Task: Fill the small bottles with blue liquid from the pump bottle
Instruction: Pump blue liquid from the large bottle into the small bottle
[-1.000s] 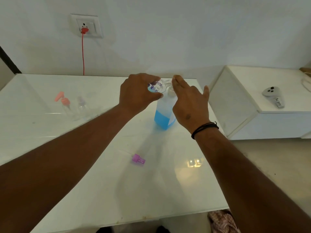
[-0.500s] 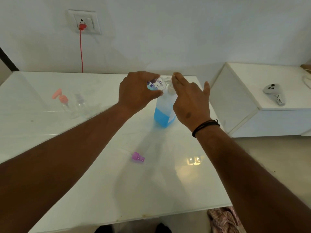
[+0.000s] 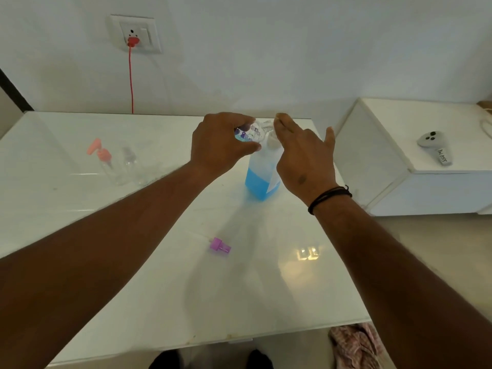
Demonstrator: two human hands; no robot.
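Left grip (image 3: 221, 143) curls round one small bottle (image 3: 249, 132); right grip (image 3: 303, 153), fingers straight, presses one pump bottle (image 3: 262, 173). Two small clear bottles (image 3: 121, 166) far left on counter (image 3: 159, 288); one purple cap (image 3: 220, 245) near.

Only a handwritten label on the grey remote (image 3: 434, 147) on the side cabinet (image 3: 439, 193), too blurred to read.
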